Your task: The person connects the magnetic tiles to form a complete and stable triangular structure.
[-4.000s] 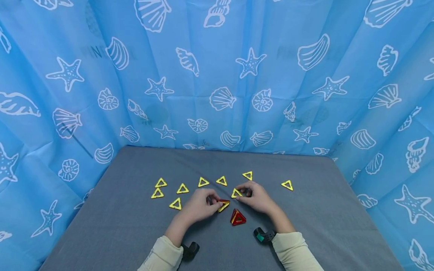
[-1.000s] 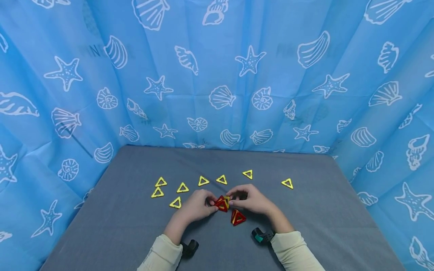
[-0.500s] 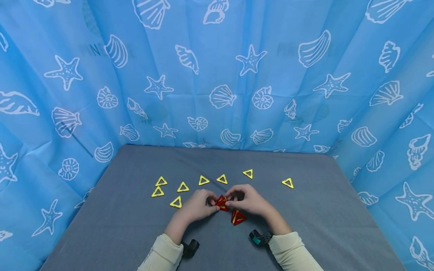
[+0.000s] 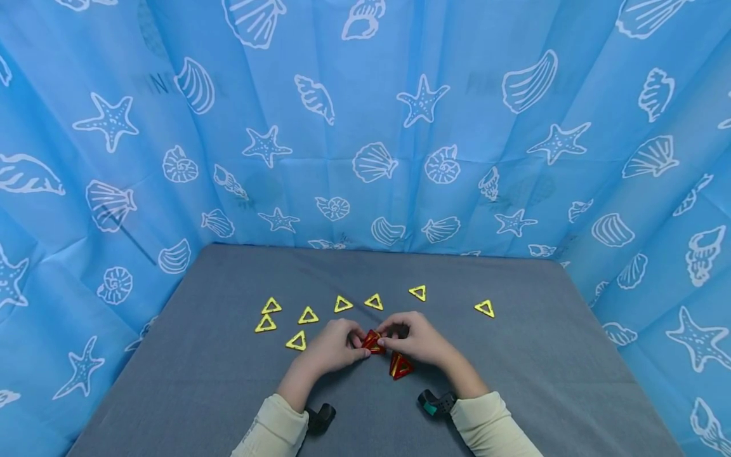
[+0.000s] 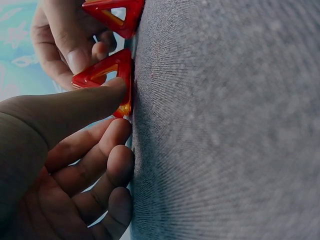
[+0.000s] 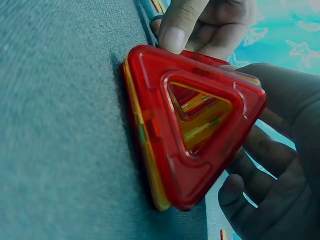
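Fingers of both hands meet at one small red-and-yellow block [image 4: 374, 343], each thumb and forefinger drawn narrow about it. Working from the left, we see a first yellow triangle [image 4: 265, 324] with a second yellow triangle [image 4: 271, 306] just beyond it, both nearer the left edge of the tabletop [image 4: 171, 406] than the right. Next come a third yellow triangle [image 4: 296, 341] and, a little farther off, a fourth yellow triangle [image 4: 308, 315].

Beside these we find the left hand [image 4: 338, 346], its thumb laid across the block's red face, its other fingers loosely bent just by the cloth. A fifth yellow triangle [image 4: 343, 304] and a sixth yellow triangle [image 4: 374, 302] lie beyond the block, toward the far edge.

We see a second red-and-yellow block [image 4: 401, 366] on the near side of the held one. The right hand [image 4: 419, 339] pinches the held block's right side with its thumb; its forefinger tip we cannot make out. Past it, a seventh yellow triangle [image 4: 418, 292] lies closest to the far edge, and an eighth yellow triangle [image 4: 484, 309] sits toward the far right corner.
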Action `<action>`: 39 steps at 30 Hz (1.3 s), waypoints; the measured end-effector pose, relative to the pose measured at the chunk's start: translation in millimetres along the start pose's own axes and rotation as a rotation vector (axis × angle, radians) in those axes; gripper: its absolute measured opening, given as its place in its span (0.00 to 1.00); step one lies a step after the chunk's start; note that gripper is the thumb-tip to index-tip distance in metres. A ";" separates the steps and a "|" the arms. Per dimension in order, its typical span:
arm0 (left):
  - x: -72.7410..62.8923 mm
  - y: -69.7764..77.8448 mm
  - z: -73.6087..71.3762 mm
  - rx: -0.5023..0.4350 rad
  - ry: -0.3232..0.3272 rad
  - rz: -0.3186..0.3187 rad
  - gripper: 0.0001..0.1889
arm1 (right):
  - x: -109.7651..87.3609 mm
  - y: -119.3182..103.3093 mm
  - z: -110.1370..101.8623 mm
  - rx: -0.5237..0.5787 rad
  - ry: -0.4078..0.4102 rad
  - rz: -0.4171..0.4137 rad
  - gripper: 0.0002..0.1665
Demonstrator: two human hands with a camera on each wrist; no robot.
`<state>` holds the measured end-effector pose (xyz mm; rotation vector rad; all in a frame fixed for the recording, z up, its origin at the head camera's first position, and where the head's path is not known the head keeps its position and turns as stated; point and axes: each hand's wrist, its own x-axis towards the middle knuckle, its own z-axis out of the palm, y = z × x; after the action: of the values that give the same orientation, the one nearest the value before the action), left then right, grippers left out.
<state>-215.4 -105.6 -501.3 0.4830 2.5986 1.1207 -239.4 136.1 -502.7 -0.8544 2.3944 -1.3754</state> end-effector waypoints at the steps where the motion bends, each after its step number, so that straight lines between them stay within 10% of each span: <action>1: -0.1 0.1 0.1 0.002 0.001 0.001 0.09 | -0.2 -0.5 0.0 -0.004 0.002 0.001 0.10; 39: -0.6 1.7 -0.6 0.003 0.001 -0.004 0.11 | -1.2 -4.4 4.4 0.005 0.000 -0.039 0.11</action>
<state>-214.7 -105.2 -499.6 0.4784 2.6014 1.1165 -234.7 132.1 -501.3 -0.9050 2.3852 -1.3948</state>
